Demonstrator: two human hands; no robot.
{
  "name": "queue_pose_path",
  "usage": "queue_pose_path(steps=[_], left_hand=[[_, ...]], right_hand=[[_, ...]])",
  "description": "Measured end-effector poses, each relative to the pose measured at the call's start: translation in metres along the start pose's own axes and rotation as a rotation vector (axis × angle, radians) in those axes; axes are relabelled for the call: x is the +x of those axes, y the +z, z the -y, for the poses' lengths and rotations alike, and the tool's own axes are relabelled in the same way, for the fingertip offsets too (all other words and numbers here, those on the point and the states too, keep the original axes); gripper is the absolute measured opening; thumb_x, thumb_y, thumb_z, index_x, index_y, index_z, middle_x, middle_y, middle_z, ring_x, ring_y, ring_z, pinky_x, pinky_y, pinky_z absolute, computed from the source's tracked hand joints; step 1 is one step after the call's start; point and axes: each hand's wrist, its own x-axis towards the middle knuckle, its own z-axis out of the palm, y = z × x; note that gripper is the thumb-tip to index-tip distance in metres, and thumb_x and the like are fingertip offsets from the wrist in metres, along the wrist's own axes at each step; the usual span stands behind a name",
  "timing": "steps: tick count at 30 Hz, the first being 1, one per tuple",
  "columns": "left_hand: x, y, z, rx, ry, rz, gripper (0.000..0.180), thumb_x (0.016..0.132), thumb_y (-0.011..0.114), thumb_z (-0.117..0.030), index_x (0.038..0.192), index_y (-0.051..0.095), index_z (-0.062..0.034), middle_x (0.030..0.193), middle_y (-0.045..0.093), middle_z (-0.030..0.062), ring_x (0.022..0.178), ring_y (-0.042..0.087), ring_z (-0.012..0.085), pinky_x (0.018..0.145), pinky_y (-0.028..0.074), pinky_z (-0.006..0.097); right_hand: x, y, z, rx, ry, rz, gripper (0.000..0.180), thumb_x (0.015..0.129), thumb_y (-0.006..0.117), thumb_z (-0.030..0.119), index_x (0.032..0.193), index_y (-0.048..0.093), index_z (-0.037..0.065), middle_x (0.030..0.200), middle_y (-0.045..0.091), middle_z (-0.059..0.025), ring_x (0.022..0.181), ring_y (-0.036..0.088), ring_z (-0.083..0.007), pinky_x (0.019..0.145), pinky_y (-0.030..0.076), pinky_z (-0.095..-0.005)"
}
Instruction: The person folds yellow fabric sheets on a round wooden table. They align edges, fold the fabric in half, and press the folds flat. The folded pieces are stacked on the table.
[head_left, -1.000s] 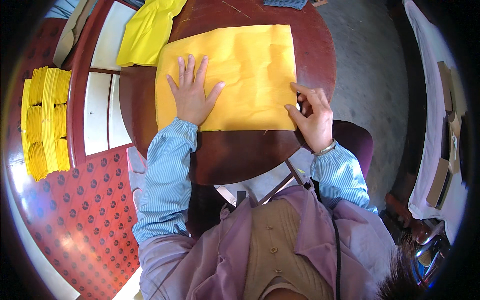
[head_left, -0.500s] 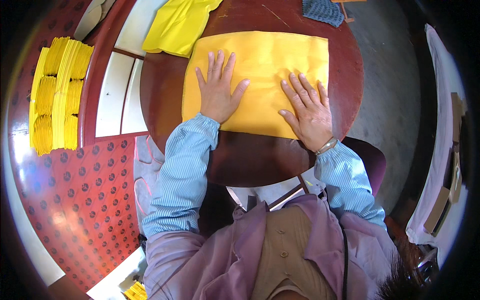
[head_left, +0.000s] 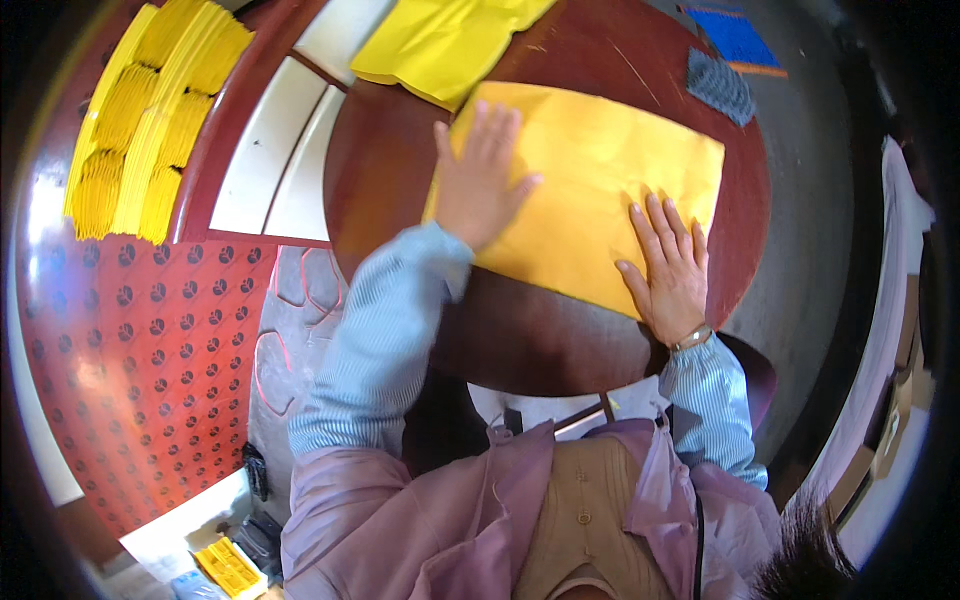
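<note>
A flat yellow-orange sheet, of cloth or paper (head_left: 590,190), lies on a round dark-red table (head_left: 540,335). Over its left edge is my left hand (head_left: 482,180), fingers stretched out and slightly blurred; whether it touches the sheet I cannot tell. My right hand (head_left: 672,270) rests flat on the sheet's right part, fingers spread, a bracelet at the wrist. Neither hand grips anything. Beyond the sheet's far left corner lies a brighter yellow piece (head_left: 440,45), partly cut off by the picture's edge.
Stacks of folded yellow pieces (head_left: 140,130) stand on the surface at far left. A grey-blue knitted piece (head_left: 720,85) sits at the table's far right edge, with a blue mat (head_left: 740,40) beyond. Lower left is a box of yellow pieces (head_left: 228,568).
The view has turned, so the table and sheet appear rotated and farther right. My left hand is now blurred by motion near the sheet's left edge; my right stays flat on it.
</note>
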Motion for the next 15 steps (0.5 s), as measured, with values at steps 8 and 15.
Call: queue_pose_path(steps=[8, 15], left_hand=[[-0.044, -0.012, -0.067, -0.275, -0.087, 0.059, 0.078, 0.099, 0.068, -0.037, 0.159, 0.037, 0.0033, 0.169, 0.035, 0.0188, 0.162, 0.022, 0.0363, 0.129, 0.018, 0.059], [-0.024, -0.010, -0.036, -0.198, -0.113, 0.108, 0.081, 0.100, 0.064, -0.044, 0.161, 0.036, 0.0001, 0.171, 0.032, 0.0164, 0.162, 0.022, 0.0329, 0.131, 0.017, 0.054]], right_hand=[[0.005, -0.005, 0.004, -0.023, -0.010, 0.051, 0.071, 0.101, 0.061, 0.042, 0.164, 0.041, 0.014, 0.173, 0.034, -0.0103, 0.161, 0.026, -0.0294, 0.131, 0.011, -0.0519], [0.004, -0.009, 0.004, -0.045, -0.003, 0.100, 0.073, 0.100, 0.062, 0.042, 0.163, 0.042, 0.013, 0.172, 0.034, -0.0123, 0.161, 0.026, -0.0315, 0.131, 0.012, -0.0544]])
